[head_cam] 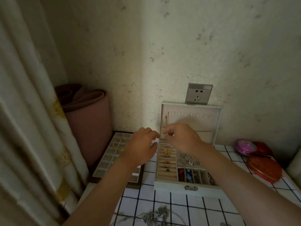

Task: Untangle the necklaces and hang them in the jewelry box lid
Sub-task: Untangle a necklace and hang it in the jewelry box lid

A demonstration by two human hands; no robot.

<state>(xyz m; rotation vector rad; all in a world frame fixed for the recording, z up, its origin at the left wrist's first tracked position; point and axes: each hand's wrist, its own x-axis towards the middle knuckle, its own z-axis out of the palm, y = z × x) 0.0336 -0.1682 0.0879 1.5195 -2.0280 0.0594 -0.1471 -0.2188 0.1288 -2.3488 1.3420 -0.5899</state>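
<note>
The white jewelry box (187,190) stands open, its lid (216,121) upright against the wall with a row of hooks along the top. A thin gold necklace (166,120) hangs from the leftmost hook. My right hand (182,138) is at the lid's lower left, its curled fingers and thumb pinching the lower end of that chain. Just to its left my left hand (141,147) hovers, blurred, with loosely spread fingers that hold nothing I can see. A tangle of silver necklaces (156,216) lies on the checked cloth at the near edge.
The box's compartments hold rings (167,160) and earrings (187,160). A white divider tray (105,162) with gold bangles (119,144) lies to the left. Red and pink round boxes (263,168) sit at the right. A rolled pink mat (88,121), a curtain and a wall socket (197,93) surround the table.
</note>
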